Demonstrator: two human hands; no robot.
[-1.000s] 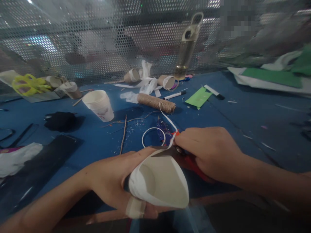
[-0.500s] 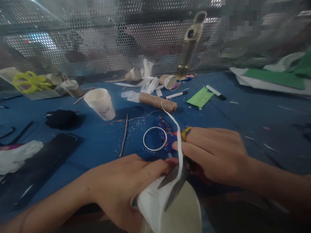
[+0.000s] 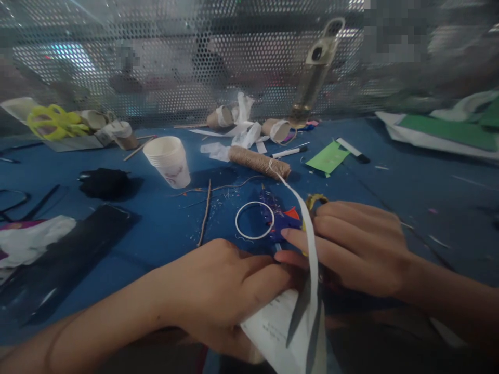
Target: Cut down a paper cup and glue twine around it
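The left hand curled its fingers around a white, printed paper cup, low in front. The right hand closed its fingers around dark-bladed metal scissors, blades parted against the cup, a thin white paper strip curling upward.

At the near edge of the blue table, the left hand grips a white paper cup; the right hand holds scissors, blades parted at the cup, a long white strip curling above them. Beyond lie a white ring and blue glue gun. Stacked cups and a twine roll sit toward the far edge, yellow scissors near the far left corner.
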